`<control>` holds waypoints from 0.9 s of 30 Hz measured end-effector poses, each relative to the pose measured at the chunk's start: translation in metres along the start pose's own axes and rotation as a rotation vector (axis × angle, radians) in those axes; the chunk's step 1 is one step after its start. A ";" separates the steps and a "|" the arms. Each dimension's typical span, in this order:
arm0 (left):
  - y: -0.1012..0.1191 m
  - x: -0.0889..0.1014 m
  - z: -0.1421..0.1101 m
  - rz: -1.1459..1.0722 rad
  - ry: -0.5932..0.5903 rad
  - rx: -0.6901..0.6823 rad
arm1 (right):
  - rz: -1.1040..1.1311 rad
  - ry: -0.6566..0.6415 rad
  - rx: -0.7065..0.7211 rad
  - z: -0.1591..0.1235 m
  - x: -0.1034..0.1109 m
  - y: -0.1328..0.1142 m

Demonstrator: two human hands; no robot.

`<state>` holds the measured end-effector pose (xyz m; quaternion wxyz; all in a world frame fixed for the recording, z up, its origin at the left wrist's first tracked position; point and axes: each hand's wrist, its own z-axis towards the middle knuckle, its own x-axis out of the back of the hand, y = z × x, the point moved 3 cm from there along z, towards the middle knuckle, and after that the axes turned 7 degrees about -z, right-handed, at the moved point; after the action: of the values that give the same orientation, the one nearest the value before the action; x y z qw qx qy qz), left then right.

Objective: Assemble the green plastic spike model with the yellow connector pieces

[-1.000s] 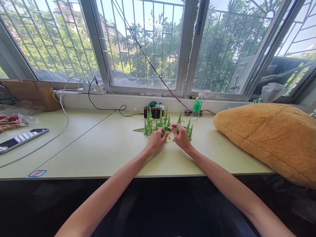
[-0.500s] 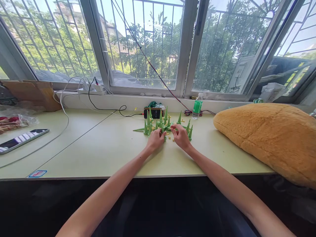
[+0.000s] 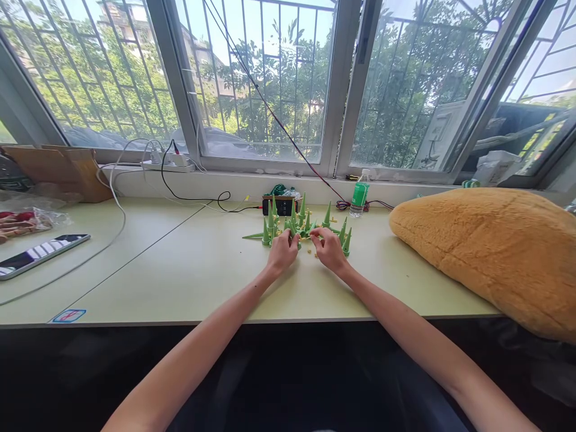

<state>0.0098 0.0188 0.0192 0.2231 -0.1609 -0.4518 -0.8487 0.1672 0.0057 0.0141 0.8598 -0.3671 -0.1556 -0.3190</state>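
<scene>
Several green plastic cones (image 3: 302, 207) stand and lie in a cluster in the middle of the table, with small yellow pieces (image 3: 309, 251) scattered among them. At the front of this cluster, my left hand (image 3: 282, 251) is closed around a green cone (image 3: 293, 229), whose lower part the fingers partly hide. My right hand (image 3: 330, 248) is just to its right, thumb and forefinger pinched on what looks like a small yellow piece (image 3: 311, 234). More upright cones (image 3: 346, 243) are close beside the right hand.
Behind the cones a phone (image 3: 284, 207) leans, with a cable plugged in. A green-labelled bottle (image 3: 360, 195) stands at the back. On the right lies a big orange plush cushion (image 3: 486, 252). Another phone (image 3: 42, 257) and a white cable (image 3: 110, 240) are at the left.
My left hand has shifted slightly to the left and the green cone in it has tilted. My right hand has stayed almost in place, still pinched.
</scene>
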 end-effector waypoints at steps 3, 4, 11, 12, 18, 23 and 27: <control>0.001 0.000 0.000 -0.003 -0.014 -0.002 | 0.010 -0.009 0.000 0.000 0.000 -0.001; 0.001 -0.001 -0.001 0.001 -0.019 -0.002 | 0.014 -0.014 -0.005 0.000 -0.001 -0.001; 0.001 -0.002 -0.001 0.007 -0.034 -0.011 | 0.064 -0.079 -0.037 -0.001 -0.002 -0.006; 0.001 -0.002 -0.001 0.004 -0.035 -0.013 | 0.078 -0.085 -0.040 -0.001 -0.002 -0.006; 0.002 -0.002 -0.002 -0.002 -0.034 -0.014 | 0.129 -0.128 -0.075 -0.002 -0.001 -0.008; 0.002 -0.002 -0.001 -0.009 -0.032 -0.027 | 0.145 -0.132 -0.072 -0.002 -0.002 -0.008; 0.001 -0.003 -0.001 0.007 -0.034 -0.026 | 0.163 -0.134 -0.072 -0.002 -0.003 -0.006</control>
<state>0.0126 0.0180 0.0185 0.2164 -0.1798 -0.4437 -0.8509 0.1614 0.0025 0.0143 0.8568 -0.4297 -0.1707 -0.2283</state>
